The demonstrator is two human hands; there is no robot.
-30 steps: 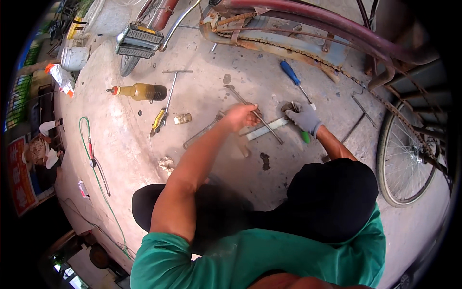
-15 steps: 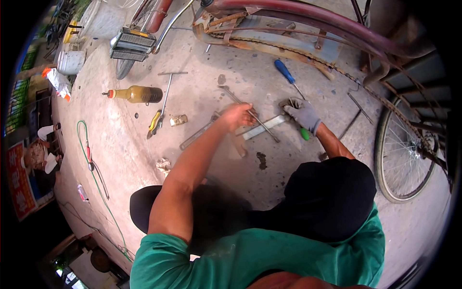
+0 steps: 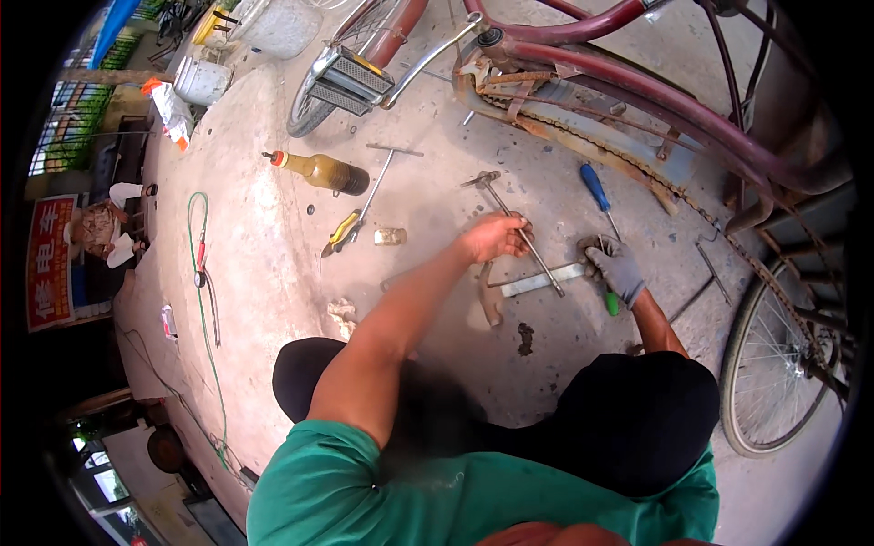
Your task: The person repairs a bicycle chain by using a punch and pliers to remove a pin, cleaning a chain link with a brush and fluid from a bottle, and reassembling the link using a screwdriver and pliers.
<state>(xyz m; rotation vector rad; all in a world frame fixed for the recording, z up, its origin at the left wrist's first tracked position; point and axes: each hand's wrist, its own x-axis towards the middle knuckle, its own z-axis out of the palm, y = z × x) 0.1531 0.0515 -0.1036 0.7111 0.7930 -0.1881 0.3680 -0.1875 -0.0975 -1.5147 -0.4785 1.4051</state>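
- Concrete floor (image 3: pixel 510 387); maroon bicycle frame (image 3: pixel 583 30) ahead.
- Your left arm extends forward, left hand (image 3: pixel 499 238) grasping a slanted T-handle wrench (image 3: pixel 543 262) by its shaft.
- Your gloved right hand (image 3: pixel 617 273) angles inward, fingers curled; cannot tell on what.

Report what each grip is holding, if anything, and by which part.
Left grip: a metal rod, held by its shaft, around the middle. Right grip: what it holds, if anything, cannot be told.

Green shirt (image 3: pixel 510 491), grey right glove (image 3: pixel 623 273)
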